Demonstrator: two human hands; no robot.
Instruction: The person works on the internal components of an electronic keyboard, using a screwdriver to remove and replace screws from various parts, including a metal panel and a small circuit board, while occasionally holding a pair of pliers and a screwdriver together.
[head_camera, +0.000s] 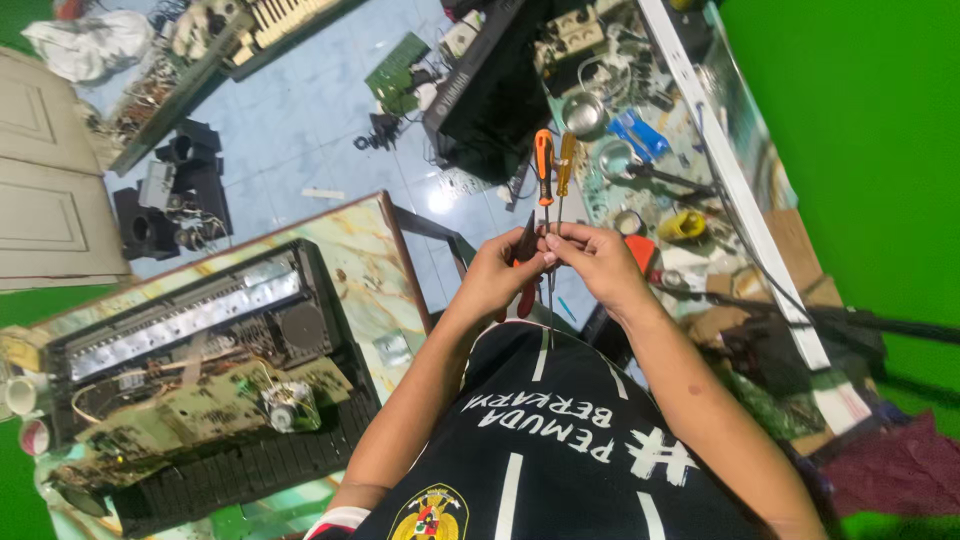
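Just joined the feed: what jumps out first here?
The two hands meet mid-frame: the left hand and right hand together hold an orange-handled screwdriver and a yellow-handled screwdriver, handles pointing away from the person. At lower left, an opened electronic keyboard lies on a marbled table, its circuit boards exposed.

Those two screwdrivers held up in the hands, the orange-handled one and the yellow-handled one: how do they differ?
The orange-handled screwdriver has an opaque orange grip with black bands; the yellow-handled screwdriver has a translucent amber grip. The orange one looks thicker, the yellow one slimmer. The orange one sits nearer the left hand, the yellow one nearer the right hand. Both stand side by side, handles pointing away from the person, shafts pinched between the fingertips.
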